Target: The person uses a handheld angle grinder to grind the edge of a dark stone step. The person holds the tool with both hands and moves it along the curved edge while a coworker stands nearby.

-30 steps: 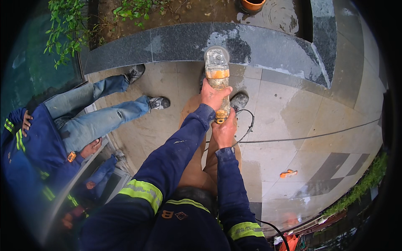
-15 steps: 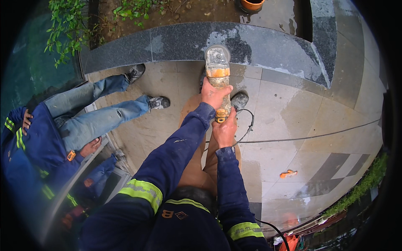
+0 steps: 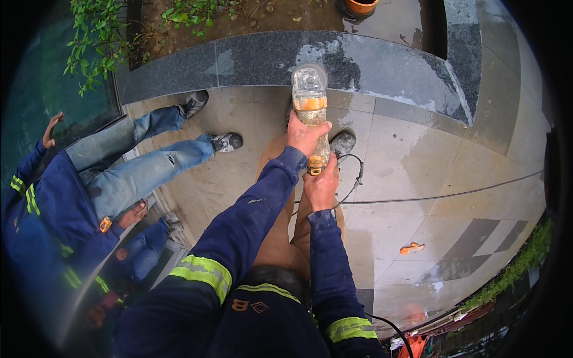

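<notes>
A yellow angle grinder [image 3: 310, 101], caked with whitish residue, is held out in front of me, its head on the dark granite curb [image 3: 253, 62]. Around that head shows the grey edge of a round disc [image 3: 323, 73]; its underside is hidden. My left hand [image 3: 305, 135] wraps the grinder's body just behind the head. Farther back, my right hand [image 3: 322, 186] is closed around the rear end, close to where a black cable [image 3: 360, 170] loops away.
On the left a co-worker in jeans [image 3: 158, 161] has both feet near mine. Beyond the curb lie wet soil, a leafy plant [image 3: 95, 51] and an orange pot [image 3: 360, 7]. The cable crosses the tiles at right, near an orange glove-like item [image 3: 412, 248].
The co-worker has raised one hand up and outward, and the other hand has shifted slightly. My hands and the grinder stay almost in place.
</notes>
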### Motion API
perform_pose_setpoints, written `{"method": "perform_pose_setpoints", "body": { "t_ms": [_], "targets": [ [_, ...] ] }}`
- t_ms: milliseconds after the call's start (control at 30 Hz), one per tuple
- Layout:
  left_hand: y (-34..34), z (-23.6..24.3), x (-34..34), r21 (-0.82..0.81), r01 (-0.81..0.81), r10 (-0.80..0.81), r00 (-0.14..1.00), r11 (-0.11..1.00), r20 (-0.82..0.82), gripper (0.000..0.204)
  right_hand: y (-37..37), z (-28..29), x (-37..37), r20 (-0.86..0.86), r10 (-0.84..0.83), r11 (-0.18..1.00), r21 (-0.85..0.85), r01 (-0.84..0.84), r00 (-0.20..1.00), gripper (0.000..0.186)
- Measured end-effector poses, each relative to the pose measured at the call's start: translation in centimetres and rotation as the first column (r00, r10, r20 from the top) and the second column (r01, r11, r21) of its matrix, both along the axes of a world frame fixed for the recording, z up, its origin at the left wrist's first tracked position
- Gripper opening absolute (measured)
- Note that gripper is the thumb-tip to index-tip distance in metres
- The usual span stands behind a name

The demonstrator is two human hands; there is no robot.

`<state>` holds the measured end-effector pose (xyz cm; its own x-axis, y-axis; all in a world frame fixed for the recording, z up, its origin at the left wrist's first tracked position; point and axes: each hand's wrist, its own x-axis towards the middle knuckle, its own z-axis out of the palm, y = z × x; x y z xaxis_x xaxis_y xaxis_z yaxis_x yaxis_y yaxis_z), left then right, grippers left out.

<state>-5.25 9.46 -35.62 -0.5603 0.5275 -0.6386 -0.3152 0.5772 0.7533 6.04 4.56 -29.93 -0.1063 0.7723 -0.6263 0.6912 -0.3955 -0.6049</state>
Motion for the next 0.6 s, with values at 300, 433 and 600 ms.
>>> {"method": "perform_pose_setpoints", "body": {
  "t_ms": [300,433,600],
  "targets": [
    [0.1,0.5,0.0,-0.006,0.019,-0.019,1.0,1.0,-0.002,0.068,0.8,1.0,-0.5,0.018,-0.065,0.984,-0.163,0.067,0.998,0.076],
    [-0.4,0.7,0.2,-0.042,-0.002,0.001,1.0,0.999,-0.019,0.068,0.2,0.6,-0.1,0.018,-0.018,0.999,-0.045,0.019,1.0,0.075],
    [-0.2,0.8,0.5,0.021,-0.03,0.03,0.999,0.999,0.024,0.067,-0.3,0.2,0.1,0.008,-0.023,0.999,-0.023,0.023,1.0,0.071]
  ]
}}
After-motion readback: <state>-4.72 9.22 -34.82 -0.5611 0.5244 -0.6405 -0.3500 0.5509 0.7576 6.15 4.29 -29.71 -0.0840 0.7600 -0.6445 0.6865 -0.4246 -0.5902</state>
